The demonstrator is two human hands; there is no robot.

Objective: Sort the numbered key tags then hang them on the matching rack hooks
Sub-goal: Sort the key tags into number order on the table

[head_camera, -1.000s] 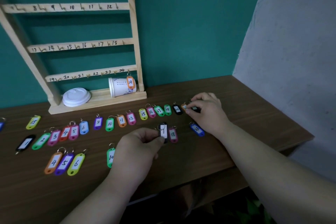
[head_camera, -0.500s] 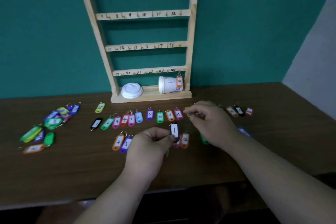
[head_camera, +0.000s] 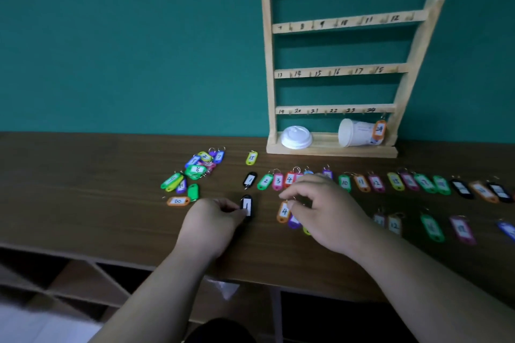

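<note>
Sorting across the table [head_camera: 83, 203], rack [head_camera: 334, 72] nearly bare; next, likely, setting black tag 1 [head_camera: 247, 206] down below its row twin [head_camera: 250, 179]; pinched at its near end by the left hand [head_camera: 209, 225], just right of the knuckles; right hand [head_camera: 328, 211] curled over orange tag 4 [head_camera: 283, 212], hold unclear.

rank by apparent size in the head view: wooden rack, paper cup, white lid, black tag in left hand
1. wooden rack
2. paper cup
3. white lid, slightly smaller
4. held black tag, smallest though nearest the camera
</note>
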